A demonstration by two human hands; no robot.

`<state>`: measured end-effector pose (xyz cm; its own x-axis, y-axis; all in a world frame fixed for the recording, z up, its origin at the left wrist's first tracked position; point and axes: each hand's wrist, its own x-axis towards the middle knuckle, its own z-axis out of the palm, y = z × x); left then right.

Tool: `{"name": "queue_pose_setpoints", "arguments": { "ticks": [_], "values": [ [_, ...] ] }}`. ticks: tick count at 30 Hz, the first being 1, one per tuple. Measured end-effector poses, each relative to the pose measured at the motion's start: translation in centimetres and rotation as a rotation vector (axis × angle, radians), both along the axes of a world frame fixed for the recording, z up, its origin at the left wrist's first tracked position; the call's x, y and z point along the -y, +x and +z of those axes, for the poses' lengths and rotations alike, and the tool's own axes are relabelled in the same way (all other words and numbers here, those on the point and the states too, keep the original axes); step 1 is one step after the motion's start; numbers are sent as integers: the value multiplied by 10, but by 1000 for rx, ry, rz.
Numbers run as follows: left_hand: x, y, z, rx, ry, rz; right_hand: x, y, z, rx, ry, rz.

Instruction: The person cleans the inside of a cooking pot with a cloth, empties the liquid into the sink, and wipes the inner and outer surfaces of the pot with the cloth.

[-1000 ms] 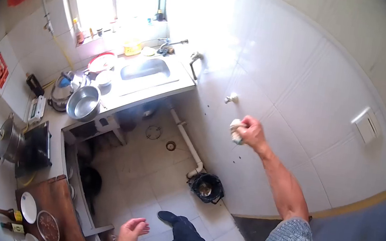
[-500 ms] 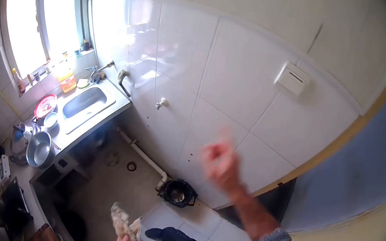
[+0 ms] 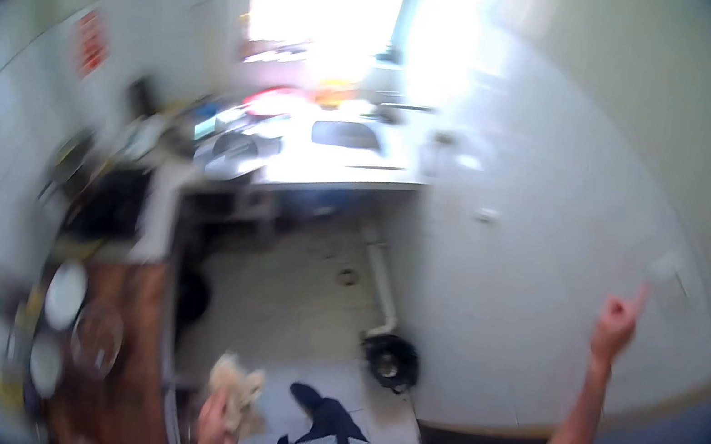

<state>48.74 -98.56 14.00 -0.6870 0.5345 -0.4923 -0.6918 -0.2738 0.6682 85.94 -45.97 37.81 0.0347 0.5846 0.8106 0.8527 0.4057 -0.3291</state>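
Observation:
My left hand [image 3: 214,429], low in the view, is closed around a crumpled beige cloth [image 3: 235,386] that sticks up above the fingers. On the right, my right hand [image 3: 614,331] is raised in front of the white tiled wall. Its index finger points upward and the other fingers look curled, with nothing held. Close to that fingertip is a pale wall switch [image 3: 671,278], blurred; whether the finger touches it I cannot tell.
A counter with a metal sink [image 3: 347,135] stands under the bright window. A metal pot [image 3: 232,156] sits left of it. A black bin [image 3: 390,362] is on the floor beside a white drain pipe [image 3: 380,285]. Bowls and plates [image 3: 66,295] lie on a brown wooden surface [image 3: 136,327] at left.
The view has swung left, bringing the wooden surface in. My right hand has moved from mid-wall to beside the switch, index finger raised. My left hand still holds the cloth.

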Motion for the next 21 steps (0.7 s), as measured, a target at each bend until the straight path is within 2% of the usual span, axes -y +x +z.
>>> {"name": "queue_pose_setpoints", "arguments": {
  "ticks": [2,3,4,5,6,7,8,9,10,11,13,14,16,17,19,20,21],
  "values": [
    [5,14,27,121,98,116,34,-57,-28,-122,-203,435],
    [14,22,17,92,59,176,57,-87,-62,-224,-392,631],
    [29,24,10,75,42,175,89,-118,-102,-154,-579,821],
    [38,30,4,42,28,204,125,-151,-142,-213,-916,988],
    [45,29,21,55,114,206,191,-193,-163,-376,-1267,1142],
    [48,30,21,90,125,269,253,-230,-170,-339,-1539,1244],
    [58,32,8,-49,132,131,306,-255,-176,-217,-1732,1311],
    [55,50,25,-232,27,20,343,-259,-172,-164,-1850,1500],
    [49,55,48,-291,-167,0,374,-274,-164,-141,-1994,1586],
    [53,59,50,-295,54,62,412,-289,-158,-98,-2035,1645],
    [60,67,57,-862,-554,312,428,-308,-192,-19,-2179,1607],
    [72,72,56,-834,-597,373,446,-320,-189,-7,-2085,1683],
    [89,82,55,-790,-780,275,466,-339,-191,45,-2224,1617],
    [97,90,59,-752,-811,329,473,-349,-199,94,-2270,1593],
    [116,103,85,-719,-794,293,496,-370,-194,166,-2369,1573],
    [130,111,104,-644,-727,349,507,-380,-190,168,-2436,1564],
    [144,122,132,-563,-767,480,518,-390,-184,164,-2502,1547]
  ]
}}
